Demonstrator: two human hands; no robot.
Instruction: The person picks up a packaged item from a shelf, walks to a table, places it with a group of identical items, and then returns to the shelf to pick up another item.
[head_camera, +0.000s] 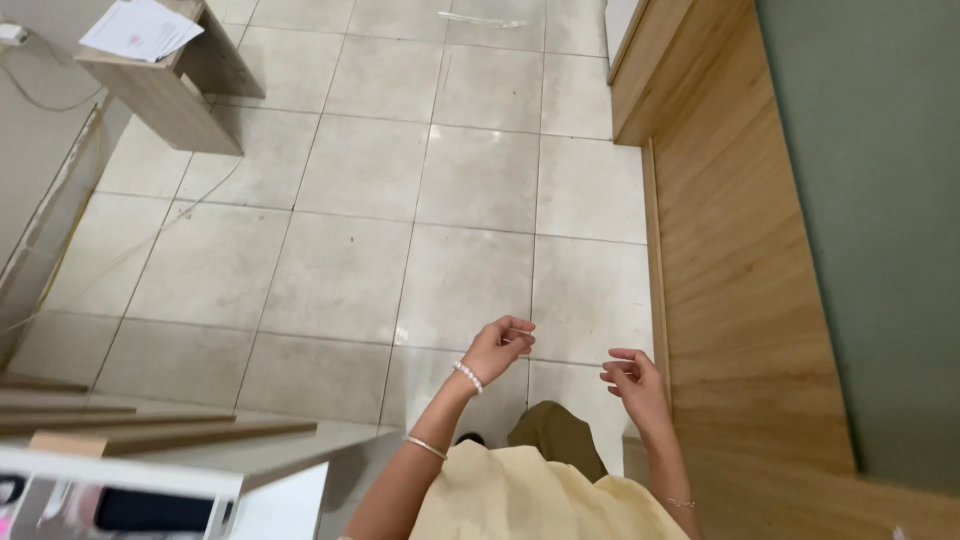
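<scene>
At the far left, a sheet of paper (140, 28) lies on a wooden table (165, 95) standing on the tiled floor (350, 200). Lower down, pale wooden boards (150, 430) lie stacked. Toward the middle, the left hand (497, 347) hangs above the tiles, fingers curled loosely inward, its grip empty (a bead bracelet (467, 376) circles the wrist). Near it, apart, the right hand (632, 381) hovers the same way, fingers bent, holding nothing. Just beside it rises a wooden panel (730, 300), then a green wall (880, 220).
</scene>
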